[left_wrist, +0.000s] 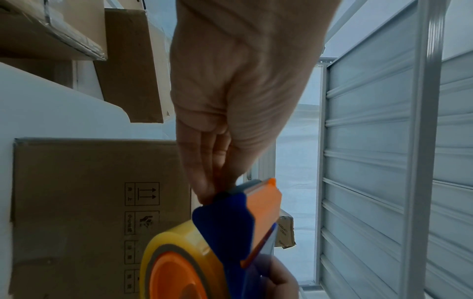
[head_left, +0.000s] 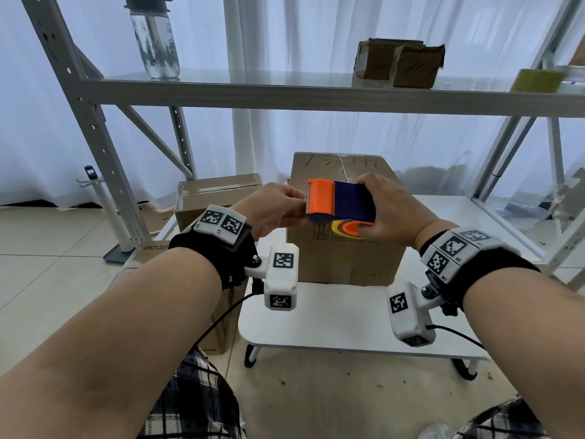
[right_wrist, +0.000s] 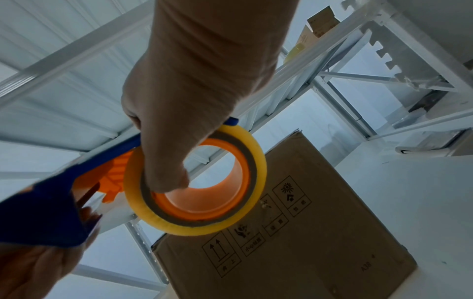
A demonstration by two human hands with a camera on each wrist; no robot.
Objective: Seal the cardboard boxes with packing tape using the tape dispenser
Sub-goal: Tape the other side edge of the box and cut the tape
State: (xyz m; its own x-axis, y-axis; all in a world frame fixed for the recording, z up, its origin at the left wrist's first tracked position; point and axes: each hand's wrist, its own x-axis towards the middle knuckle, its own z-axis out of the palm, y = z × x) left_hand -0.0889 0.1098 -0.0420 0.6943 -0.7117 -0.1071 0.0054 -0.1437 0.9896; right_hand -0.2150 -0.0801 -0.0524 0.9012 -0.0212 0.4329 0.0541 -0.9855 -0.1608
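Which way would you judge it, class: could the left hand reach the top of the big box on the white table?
Probably yes: the left hand pinches at the tape dispenser just before the box, nothing between.

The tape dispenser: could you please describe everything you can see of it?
The tape dispenser looks plastic: a blue body, an orange front by a toothed edge, and an orange hub carrying a yellowish tape roll. It is held in the air before the box. The right hand grips its body, thumb at the hub; the left hand pinches at its front edge.
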